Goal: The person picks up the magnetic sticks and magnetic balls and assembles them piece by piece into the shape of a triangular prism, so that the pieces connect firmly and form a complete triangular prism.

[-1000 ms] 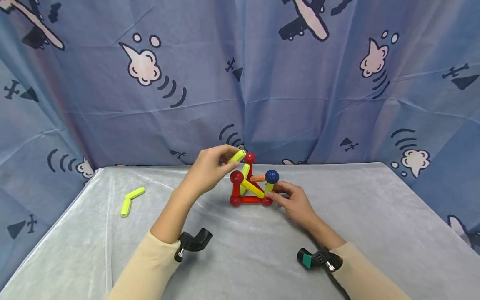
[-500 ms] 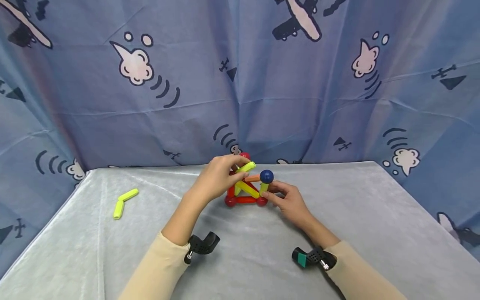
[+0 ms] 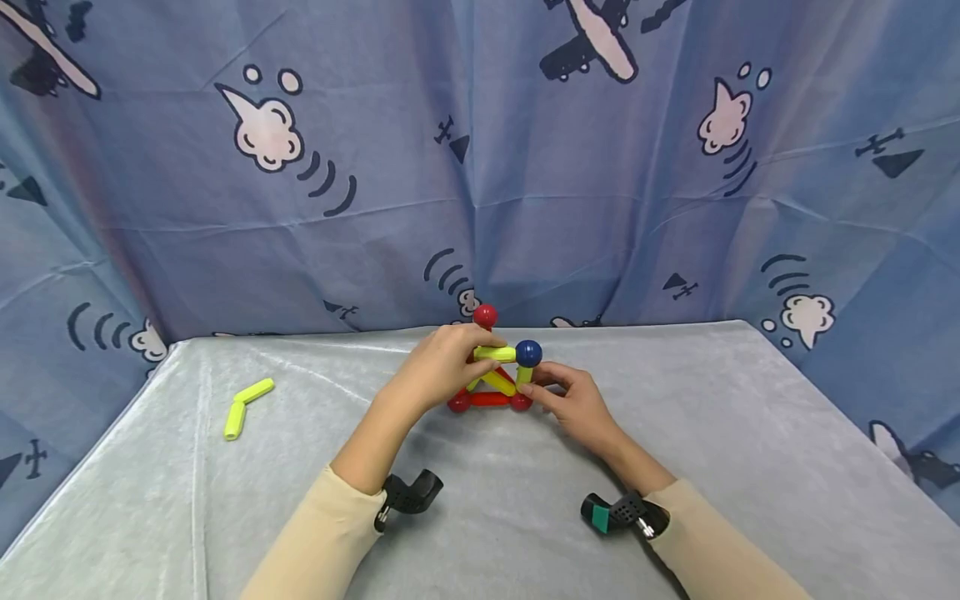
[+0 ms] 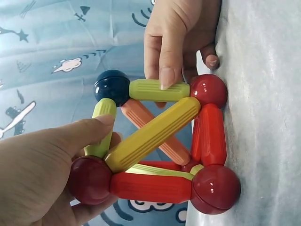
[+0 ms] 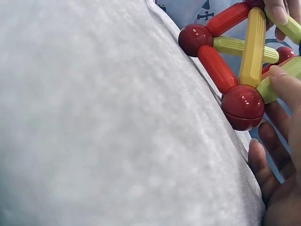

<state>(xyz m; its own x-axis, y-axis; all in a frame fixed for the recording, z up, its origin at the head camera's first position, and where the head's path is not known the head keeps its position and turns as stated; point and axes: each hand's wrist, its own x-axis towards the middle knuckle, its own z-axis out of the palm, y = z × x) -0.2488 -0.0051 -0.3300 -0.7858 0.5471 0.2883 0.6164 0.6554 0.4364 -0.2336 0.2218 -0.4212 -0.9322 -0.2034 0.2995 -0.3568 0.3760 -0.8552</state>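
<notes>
A frame of magnetic rods and balls stands on the cloth-covered table. My left hand [image 3: 442, 367] pinches a level yellow-green magnetic rod [image 3: 497, 354] along its top front, with one end at the blue ball [image 4: 112, 87] and the other at a red ball [image 4: 91, 180]. My right hand [image 3: 581, 412] pinches the upright yellow-green rod [image 4: 141, 89] under the blue ball. A longer yellow rod [image 4: 150, 134] slants across the front face. Along the bottom runs a red rod [image 3: 489, 400] between two red balls. An orange rod [image 4: 136, 115] shows behind the slanted one.
Two loose yellow-green rods [image 3: 235, 419] lie end to end at an angle on the left of the table. A blue patterned curtain [image 3: 360, 167] hangs behind the table's back edge. Each wrist wears a black camera mount [image 3: 411, 493].
My left hand has moved right and down, carrying its rod from near the top red ball to the blue ball, and the rod has turned level. My right hand keeps its grip.
</notes>
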